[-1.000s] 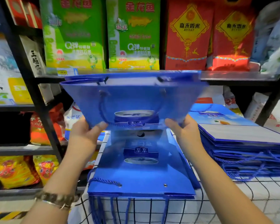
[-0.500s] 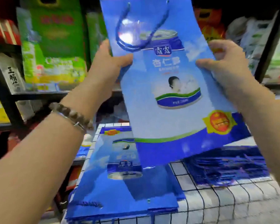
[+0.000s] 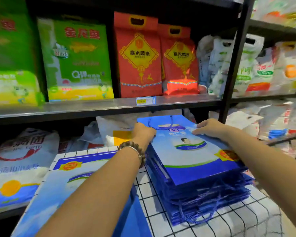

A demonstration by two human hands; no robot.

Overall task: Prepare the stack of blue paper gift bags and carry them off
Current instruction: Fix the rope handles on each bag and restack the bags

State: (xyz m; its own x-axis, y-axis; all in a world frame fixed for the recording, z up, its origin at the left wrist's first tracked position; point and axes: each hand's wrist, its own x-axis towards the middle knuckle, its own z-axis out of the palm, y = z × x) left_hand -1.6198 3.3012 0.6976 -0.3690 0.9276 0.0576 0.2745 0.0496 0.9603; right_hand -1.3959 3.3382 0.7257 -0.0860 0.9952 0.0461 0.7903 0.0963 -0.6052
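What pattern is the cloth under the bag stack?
The cloth is white with a black grid, head view.

Black-framed shelving [image 3: 92,108] at the back, packed with green rice bags [image 3: 75,62] and red rice bags [image 3: 138,57]. White sacks [image 3: 20,159] below. Grid-patterned white tabletop [image 3: 243,219] in front.

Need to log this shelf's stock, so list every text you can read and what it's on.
"金龙鱼": green bag, near its top.
"Q弹": same bag, lower down; the rest of that line is blurred.
"嘉禾香米": both red bags, inside the yellow diamond.
Price tag on the shelf edge: too blurred to read.
Top blue gift bag: print too blurred.
White sack, lower left: print too blurred.
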